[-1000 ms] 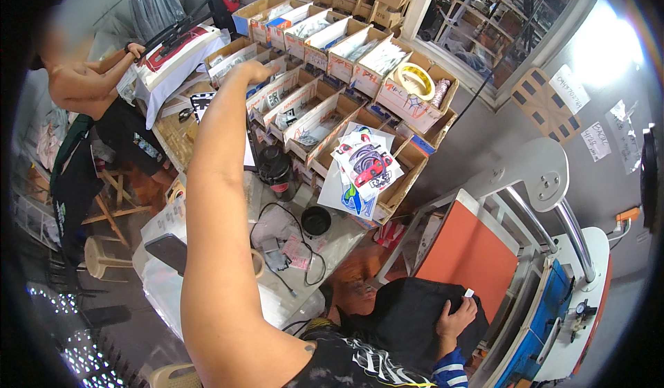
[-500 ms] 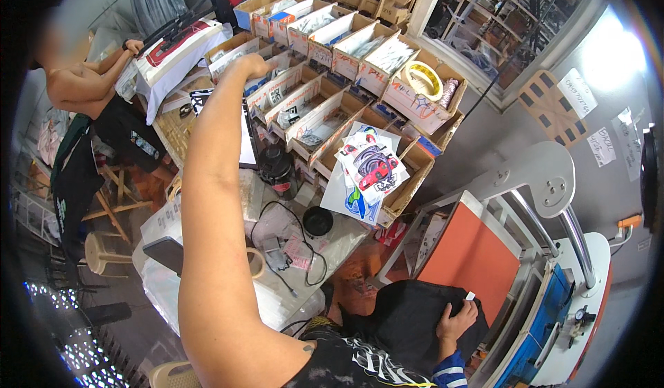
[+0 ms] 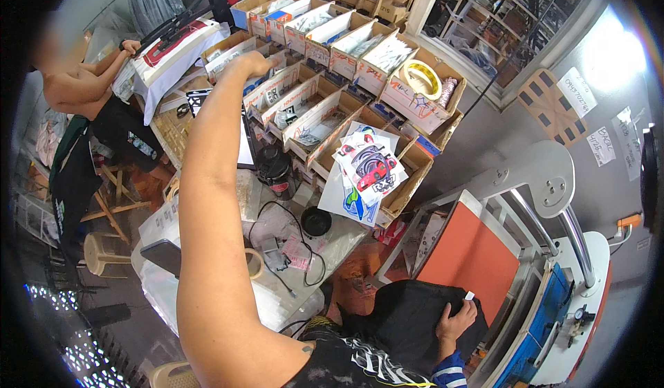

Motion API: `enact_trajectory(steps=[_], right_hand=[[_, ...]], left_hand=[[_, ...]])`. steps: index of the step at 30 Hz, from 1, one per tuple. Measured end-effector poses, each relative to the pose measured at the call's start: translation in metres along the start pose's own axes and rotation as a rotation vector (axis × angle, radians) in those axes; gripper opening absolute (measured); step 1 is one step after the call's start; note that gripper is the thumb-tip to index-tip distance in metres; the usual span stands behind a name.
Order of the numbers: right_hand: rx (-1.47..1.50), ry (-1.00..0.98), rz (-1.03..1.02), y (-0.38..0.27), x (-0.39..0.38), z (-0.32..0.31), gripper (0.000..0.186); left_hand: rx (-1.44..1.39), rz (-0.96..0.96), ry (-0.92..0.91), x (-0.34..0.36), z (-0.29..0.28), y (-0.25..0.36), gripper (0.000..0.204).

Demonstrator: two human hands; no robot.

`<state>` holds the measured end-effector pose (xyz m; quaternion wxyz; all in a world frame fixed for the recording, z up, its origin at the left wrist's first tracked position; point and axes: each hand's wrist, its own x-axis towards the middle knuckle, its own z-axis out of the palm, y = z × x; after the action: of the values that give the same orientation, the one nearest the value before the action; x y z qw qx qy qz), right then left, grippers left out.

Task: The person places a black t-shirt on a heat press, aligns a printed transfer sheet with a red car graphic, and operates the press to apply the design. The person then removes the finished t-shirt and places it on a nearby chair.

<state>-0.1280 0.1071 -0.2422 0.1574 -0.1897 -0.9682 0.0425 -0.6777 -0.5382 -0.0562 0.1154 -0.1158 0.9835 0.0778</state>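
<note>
My left hand (image 3: 252,64) is at the end of a long outstretched arm, over the row of open cardboard boxes (image 3: 273,90). Its fingers dip toward a box and are mostly hidden, so I cannot tell what they touch. Low on the right, my right hand (image 3: 456,320) grips a black cloth (image 3: 398,312) draped by the orange-red press pad (image 3: 470,263). A small white tag (image 3: 469,295) shows at the cloth's edge, beside the fingers. Colourful printed sheets (image 3: 370,167) lie on top of the boxes nearest the press.
A black lidded cup (image 3: 277,170), a cable, a black round dish (image 3: 316,220) and a phone (image 3: 161,257) are on the table. A yellow tape roll (image 3: 422,79) sits in a back box. Another person (image 3: 90,84) works at far left. The press arm (image 3: 526,177) rises at right.
My left hand has shifted very slightly at the boxes. The view has moved a little. My right hand stays on the black cloth.
</note>
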Motion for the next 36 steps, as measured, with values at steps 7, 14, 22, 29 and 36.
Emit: enact_trajectory(steps=[7, 14, 22, 29, 36], right_hand=[[0.006, 0.027, 0.000, 0.000, -0.001, -0.001, 0.053], [-0.011, 0.038, -0.015, 0.000, 0.000, 0.000, 0.053], [-0.013, 0.015, 0.003, 0.002, -0.003, -0.001, 0.053], [0.010, 0.016, 0.011, -0.005, 0.001, -0.003, 0.052], [0.018, 0.015, 0.014, -0.002, 0.000, -0.002, 0.052]], left_hand=[[0.071, 0.210, 0.116, -0.002, -0.017, 0.033, 0.097], [0.089, 0.115, -0.018, 0.022, -0.005, 0.023, 0.110], [0.102, 0.032, -0.132, 0.018, -0.014, 0.031, 0.113], [0.019, 0.111, -0.035, 0.033, -0.001, 0.018, 0.117], [0.080, 0.078, -0.097, 0.013, -0.013, 0.030, 0.117]])
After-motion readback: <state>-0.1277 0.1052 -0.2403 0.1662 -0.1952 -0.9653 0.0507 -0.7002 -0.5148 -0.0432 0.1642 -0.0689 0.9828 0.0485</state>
